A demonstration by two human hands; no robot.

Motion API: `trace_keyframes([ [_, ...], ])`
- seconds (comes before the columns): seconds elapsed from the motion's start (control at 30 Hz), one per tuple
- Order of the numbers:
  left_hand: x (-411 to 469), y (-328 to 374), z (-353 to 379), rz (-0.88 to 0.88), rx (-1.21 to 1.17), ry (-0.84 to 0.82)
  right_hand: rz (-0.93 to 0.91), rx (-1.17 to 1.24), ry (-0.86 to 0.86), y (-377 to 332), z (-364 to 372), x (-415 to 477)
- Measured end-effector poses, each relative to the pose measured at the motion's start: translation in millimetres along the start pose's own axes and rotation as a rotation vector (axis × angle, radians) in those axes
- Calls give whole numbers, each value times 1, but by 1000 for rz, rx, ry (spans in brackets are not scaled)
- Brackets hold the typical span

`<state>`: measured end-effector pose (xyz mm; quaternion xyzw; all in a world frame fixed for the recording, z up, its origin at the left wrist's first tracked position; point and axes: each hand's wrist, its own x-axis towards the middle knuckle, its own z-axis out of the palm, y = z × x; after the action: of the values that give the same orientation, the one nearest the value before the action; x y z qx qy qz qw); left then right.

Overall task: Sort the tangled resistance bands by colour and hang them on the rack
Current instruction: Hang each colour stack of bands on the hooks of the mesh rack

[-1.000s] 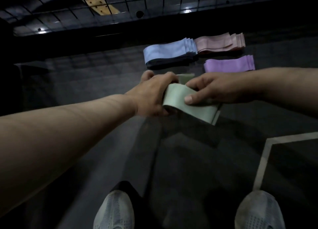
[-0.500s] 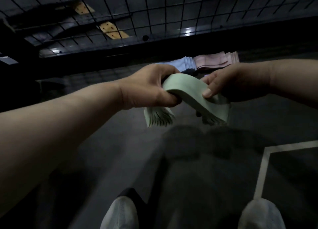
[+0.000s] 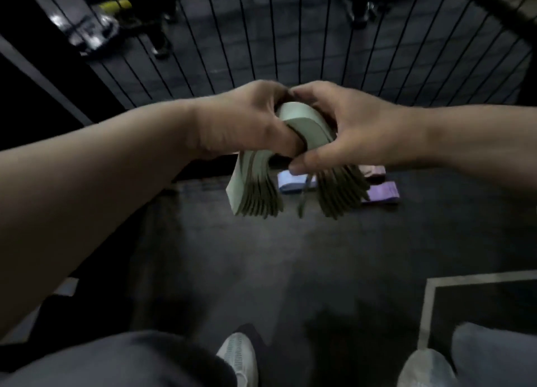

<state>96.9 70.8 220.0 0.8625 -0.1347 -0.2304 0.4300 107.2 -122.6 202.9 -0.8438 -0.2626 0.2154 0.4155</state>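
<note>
A thick stack of pale green resistance bands (image 3: 255, 189) is folded over between my two hands, with both ends hanging down. My left hand (image 3: 244, 119) grips the fold from the left, its thumb under the bands. My right hand (image 3: 348, 128) grips the same fold from the right. Behind the green ends, on the dark floor, lie a blue band pile (image 3: 290, 180), a purple pile (image 3: 383, 193) and a pink pile (image 3: 374, 170), all partly hidden. A black wire grid rack (image 3: 261, 52) stands just beyond my hands.
The floor (image 3: 261, 270) is dark rubber with a pale painted line (image 3: 427, 305) at the right. My two light shoes (image 3: 239, 354) show at the bottom. Beyond the grid are dim shapes, among them a yellow object (image 3: 116, 4).
Both hands have lifted the green stack off the floor and up toward the grid, and my view has risen. The stack now hangs folded, and the other piles sit lower in view.
</note>
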Motion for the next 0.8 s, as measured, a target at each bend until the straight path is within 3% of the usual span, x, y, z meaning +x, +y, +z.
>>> trace_keyframes([
  [0.27, -104, 94, -52, 62, -103, 81, -44, -89, 13, -135, -32, -66],
  [0.43, -167, 137, -65, 124, -259, -21, -29, -120, 6, -204, -38, -106],
  [0.63, -216, 188, -52, 208, -62, 85, -114, -26, 99, -245, -45, -169],
  [0.8, -238, 202, -43, 281, -172, 185, -150, 129, 123, -266, -44, -207],
])
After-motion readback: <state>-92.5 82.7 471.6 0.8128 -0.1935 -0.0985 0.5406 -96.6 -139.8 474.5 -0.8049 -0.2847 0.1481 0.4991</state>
